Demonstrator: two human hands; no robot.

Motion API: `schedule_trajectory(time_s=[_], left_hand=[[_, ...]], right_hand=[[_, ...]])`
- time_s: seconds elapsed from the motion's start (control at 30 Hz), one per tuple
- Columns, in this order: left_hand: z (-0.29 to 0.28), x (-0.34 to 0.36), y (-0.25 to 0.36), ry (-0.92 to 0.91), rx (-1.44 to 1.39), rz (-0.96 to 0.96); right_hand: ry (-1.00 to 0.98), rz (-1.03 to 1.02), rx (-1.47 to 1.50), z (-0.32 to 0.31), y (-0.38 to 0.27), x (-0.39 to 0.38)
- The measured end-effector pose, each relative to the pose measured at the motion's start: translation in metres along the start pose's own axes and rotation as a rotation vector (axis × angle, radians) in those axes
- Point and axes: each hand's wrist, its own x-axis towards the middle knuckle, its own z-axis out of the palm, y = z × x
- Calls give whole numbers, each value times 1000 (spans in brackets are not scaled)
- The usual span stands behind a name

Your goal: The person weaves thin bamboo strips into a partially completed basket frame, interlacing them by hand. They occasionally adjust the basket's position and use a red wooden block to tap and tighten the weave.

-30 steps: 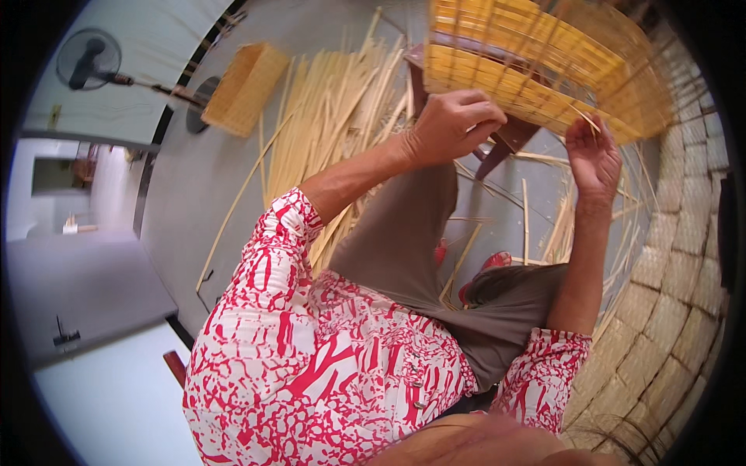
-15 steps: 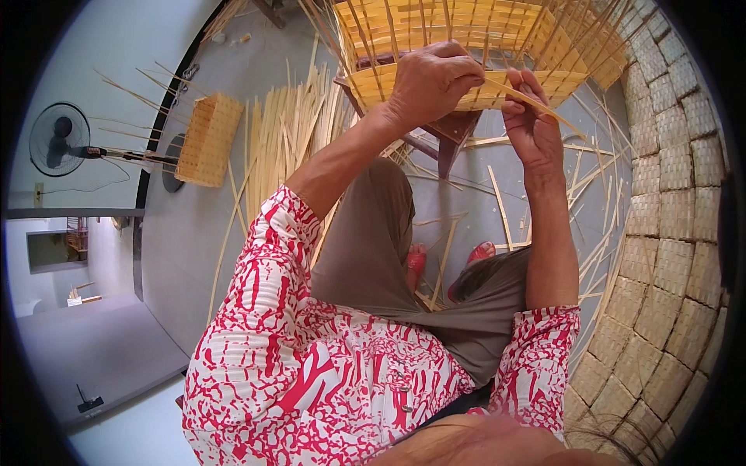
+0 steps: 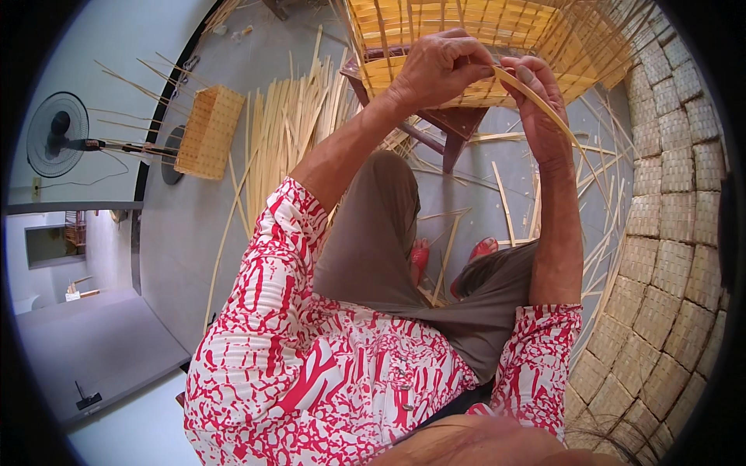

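A half-woven yellow bamboo basket (image 3: 493, 23) with upright stakes sits on a dark reddish-brown stool (image 3: 464, 123) at the top of the view. At its near side, my left hand (image 3: 441, 68) is closed, thumb and fingers pinching the end of a thin bamboo strip (image 3: 542, 102). My right hand (image 3: 538, 105) is close beside it, thumb and fingers closed on the same strip. The strip bows over the right palm and its free end trails toward the wrist. My left hand hides part of the basket's near wall.
Loose bamboo strips (image 3: 291, 128) lie thickly on the floor at left, with more scattered at right. Another unfinished basket (image 3: 208, 133) stands at far left by a fan (image 3: 58, 133). Stacked woven pieces (image 3: 653, 256) line the right side.
My right hand has moved up and left along the strip, nearer my left hand, and its fingers have closed more. The strip now bends in a curve. The whole view has shifted slightly.
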Motion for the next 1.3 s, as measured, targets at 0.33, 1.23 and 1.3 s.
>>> schedule_trajectory(time_s=[0.33, 1.23, 1.3], left_hand=[[25, 11, 1, 116, 325, -196], [21, -14, -5, 103, 498, 76], [23, -14, -7, 169, 362, 33]], right_hand=[[442, 115, 386, 20, 15, -11], [705, 50, 466, -36, 4, -10], [786, 100, 568, -43, 6, -14]])
